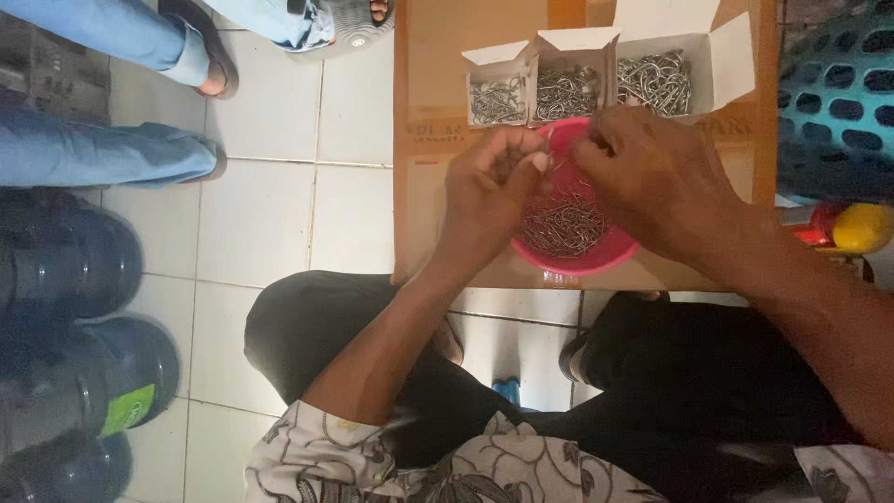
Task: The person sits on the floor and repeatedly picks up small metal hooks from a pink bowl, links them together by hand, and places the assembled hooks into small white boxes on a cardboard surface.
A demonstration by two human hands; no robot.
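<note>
Over the pink bowl (575,253) of metal hooks (559,224), the left hand (492,191) and right hand (652,182) pinch hooks between pressed-together fingers, close to three open white boxes (596,84) for easy reach.

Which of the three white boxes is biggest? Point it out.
The rightmost white box, nearest the right hand; it is wider than the middle box and left box.
</note>
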